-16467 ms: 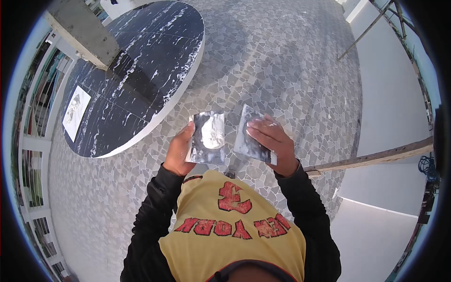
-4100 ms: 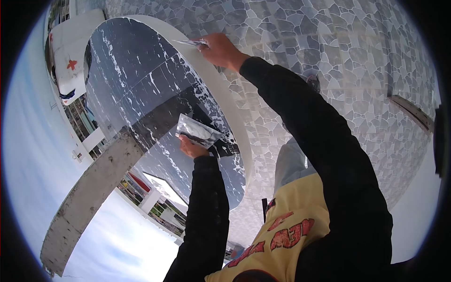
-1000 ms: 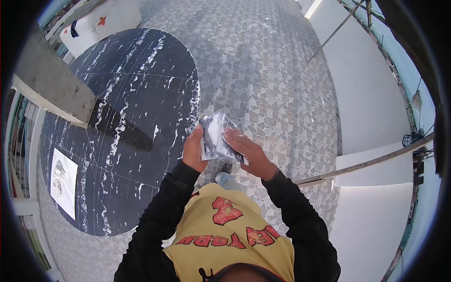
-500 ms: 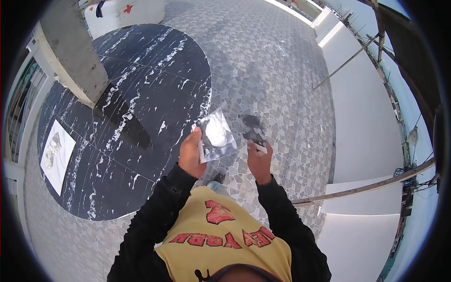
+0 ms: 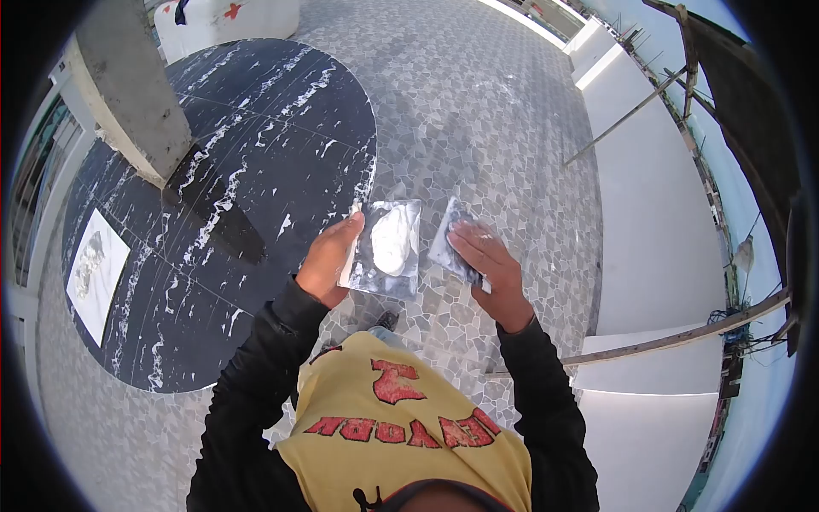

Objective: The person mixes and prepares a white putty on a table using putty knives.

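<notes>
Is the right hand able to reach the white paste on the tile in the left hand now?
Probably yes. The right hand holds its small piece close beside the tile in the left hand, with only open air between it and the white paste.

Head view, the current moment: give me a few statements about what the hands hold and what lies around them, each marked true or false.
1. The left hand holds a flat square piece with a white lump on it. True.
2. The right hand is empty. False: its fingers grip a smaller flat piece.
3. The white sheet lies on the grey mosaic floor. False: it lies on the black marbled round surface.
4. A concrete pillar stands on the black marbled round surface. True.
</notes>
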The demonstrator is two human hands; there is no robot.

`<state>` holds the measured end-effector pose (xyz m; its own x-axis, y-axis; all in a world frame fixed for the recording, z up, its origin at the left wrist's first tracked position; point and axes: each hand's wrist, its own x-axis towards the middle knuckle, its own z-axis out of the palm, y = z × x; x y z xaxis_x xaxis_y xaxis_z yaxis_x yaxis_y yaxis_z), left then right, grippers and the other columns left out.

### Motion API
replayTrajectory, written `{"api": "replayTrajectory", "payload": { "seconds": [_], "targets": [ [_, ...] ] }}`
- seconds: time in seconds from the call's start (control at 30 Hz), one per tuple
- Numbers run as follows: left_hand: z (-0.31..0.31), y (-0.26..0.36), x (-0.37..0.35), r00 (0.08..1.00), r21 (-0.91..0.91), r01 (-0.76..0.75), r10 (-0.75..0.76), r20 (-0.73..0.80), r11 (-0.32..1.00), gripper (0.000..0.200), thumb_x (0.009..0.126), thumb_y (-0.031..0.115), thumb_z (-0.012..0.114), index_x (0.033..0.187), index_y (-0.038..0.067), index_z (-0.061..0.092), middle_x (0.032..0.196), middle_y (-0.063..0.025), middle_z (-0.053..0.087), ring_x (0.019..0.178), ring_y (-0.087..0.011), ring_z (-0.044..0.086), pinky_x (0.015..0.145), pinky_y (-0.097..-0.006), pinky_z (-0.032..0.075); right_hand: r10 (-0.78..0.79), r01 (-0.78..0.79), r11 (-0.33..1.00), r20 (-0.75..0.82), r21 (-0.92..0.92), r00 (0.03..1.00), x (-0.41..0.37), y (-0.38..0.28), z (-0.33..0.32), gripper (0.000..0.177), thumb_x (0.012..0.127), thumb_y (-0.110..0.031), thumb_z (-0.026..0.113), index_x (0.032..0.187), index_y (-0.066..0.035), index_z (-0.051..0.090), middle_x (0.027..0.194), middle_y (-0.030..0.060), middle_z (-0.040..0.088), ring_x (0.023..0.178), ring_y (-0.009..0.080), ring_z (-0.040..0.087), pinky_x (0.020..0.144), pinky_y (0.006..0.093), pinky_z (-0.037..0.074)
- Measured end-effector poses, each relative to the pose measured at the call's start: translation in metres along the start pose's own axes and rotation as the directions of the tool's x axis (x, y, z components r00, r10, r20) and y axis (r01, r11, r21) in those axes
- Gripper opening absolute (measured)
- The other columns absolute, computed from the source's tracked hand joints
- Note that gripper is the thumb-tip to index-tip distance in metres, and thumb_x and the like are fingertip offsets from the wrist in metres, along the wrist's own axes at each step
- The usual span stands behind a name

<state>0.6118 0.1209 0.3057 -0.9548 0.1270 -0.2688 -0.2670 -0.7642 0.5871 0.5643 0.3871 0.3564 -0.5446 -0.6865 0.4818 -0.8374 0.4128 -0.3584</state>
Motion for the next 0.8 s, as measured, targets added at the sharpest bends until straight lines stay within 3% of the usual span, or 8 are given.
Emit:
{"api": "replayTrajectory", "payload": {
  "seconds": [0.03, 0.13, 0.23, 0.33, 0.5, 0.63, 0.73, 0.8],
  "targets": [
    [0.002, 0.002, 0.000, 0.999, 0.059, 0.040, -0.042, 0.029, 0.997, 0.033, 0.102, 0.028, 0.051, 0.118, -0.001, 0.057, 0.108, -0.0089, 0.066, 0.095, -0.0164, 0.066, 0.084, -0.0319, 0.053, 0.014, -0.014, 1.000, 0.000, 0.000, 1.000, 0.007, -0.003, -0.009, 0.064, 0.071, 0.011, 0.065, 0.131, -0.012, 0.061, 0.135, 0.0089, 0.059, 0.127, 0.0280, 0.054, 0.112, 0.0470, 0.037],
    [0.015, 0.006, 0.000, 0.996, 0.111, 0.060, -0.067, 0.056, 0.992, 0.035, 0.102, 0.027, 0.051, 0.120, -0.002, 0.057, 0.108, -0.0087, 0.066, 0.093, -0.0157, 0.067, 0.083, -0.0312, 0.053, -0.128, 0.162, 0.974, 0.205, -0.159, 0.970, 0.019, -0.005, -0.024, 0.049, 0.080, -0.002, 0.064, 0.127, -0.016, 0.064, 0.132, 0.0017, 0.061, 0.126, 0.0228, 0.055, 0.113, 0.0489, 0.035],
    [0.008, 0.005, 0.012, 0.997, 0.177, 0.053, -0.062, 0.048, 0.983, 0.039, 0.102, 0.030, 0.052, 0.120, -0.004, 0.056, 0.108, -0.0106, 0.067, 0.092, -0.0174, 0.068, 0.082, -0.0318, 0.054, -0.159, 0.209, 0.971, 0.337, -0.118, 0.928, 0.020, 0.011, -0.030, 0.046, 0.080, -0.001, 0.063, 0.123, -0.015, 0.065, 0.129, 0.0016, 0.063, 0.125, 0.0227, 0.056, 0.113, 0.0500, 0.034],
    [0.006, 0.006, 0.022, 0.996, 0.251, 0.085, -0.087, -0.002, 0.964, 0.039, 0.101, 0.030, 0.052, 0.121, -0.003, 0.056, 0.109, -0.0109, 0.067, 0.092, -0.0173, 0.068, 0.081, -0.0314, 0.054, -0.180, 0.229, 0.966, 0.321, -0.122, 0.930, 0.025, 0.018, -0.038, 0.044, 0.079, 0.001, 0.062, 0.120, -0.015, 0.066, 0.126, 0.0010, 0.065, 0.123, 0.0224, 0.057, 0.113, 0.0508, 0.034],
    [0.014, 0.007, 0.051, 0.987, 0.290, 0.132, -0.153, 0.049, 0.948, 0.038, 0.101, 0.030, 0.053, 0.120, -0.002, 0.057, 0.109, -0.0106, 0.067, 0.093, -0.0175, 0.067, 0.082, -0.0318, 0.054, -0.174, 0.206, 0.975, 0.287, -0.085, 0.942, 0.030, 0.042, -0.026, 0.040, 0.080, 0.002, 0.061, 0.117, -0.014, 0.067, 0.122, 0.0009, 0.066, 0.119, 0.0218, 0.059, 0.112, 0.0515, 0.035],
    [0.014, -0.001, 0.078, 0.978, 0.278, 0.207, -0.203, -0.043, 0.938, 0.038, 0.100, 0.031, 0.054, 0.120, -0.002, 0.057, 0.109, -0.0106, 0.067, 0.094, -0.0180, 0.067, 0.083, -0.0322, 0.054, -0.167, 0.190, 0.979, 0.244, -0.074, 0.955, 0.031, 0.068, -0.021, 0.037, 0.080, -0.001, 0.062, 0.114, -0.014, 0.067, 0.120, 0.0007, 0.067, 0.119, 0.0218, 0.059, 0.112, 0.0510, 0.034],
    [0.020, -0.010, 0.103, 0.975, 0.286, 0.221, -0.213, -0.058, 0.932, 0.039, 0.100, 0.031, 0.055, 0.121, -0.002, 0.057, 0.110, -0.0111, 0.067, 0.096, -0.0184, 0.067, 0.085, -0.0325, 0.054, -0.138, 0.147, 0.989, 0.229, -0.021, 0.964, 0.027, 0.096, 0.002, 0.038, 0.079, -0.001, 0.063, 0.115, -0.014, 0.067, 0.119, 0.0010, 0.067, 0.120, 0.0210, 0.058, 0.113, 0.0501, 0.033],
    [-0.006, -0.017, 0.135, 0.987, 0.301, 0.148, -0.124, -0.099, 0.942, 0.040, 0.102, 0.030, 0.049, 0.124, -0.003, 0.055, 0.116, -0.0112, 0.065, 0.102, -0.0188, 0.065, 0.089, -0.0338, 0.052, -0.072, 0.071, 0.997, 0.215, 0.014, 0.974, 0.020, 0.128, 0.015, 0.043, 0.077, 0.001, 0.064, 0.116, -0.015, 0.067, 0.120, 0.0007, 0.067, 0.121, 0.0217, 0.058, 0.113, 0.0507, 0.032]
  ]
}}
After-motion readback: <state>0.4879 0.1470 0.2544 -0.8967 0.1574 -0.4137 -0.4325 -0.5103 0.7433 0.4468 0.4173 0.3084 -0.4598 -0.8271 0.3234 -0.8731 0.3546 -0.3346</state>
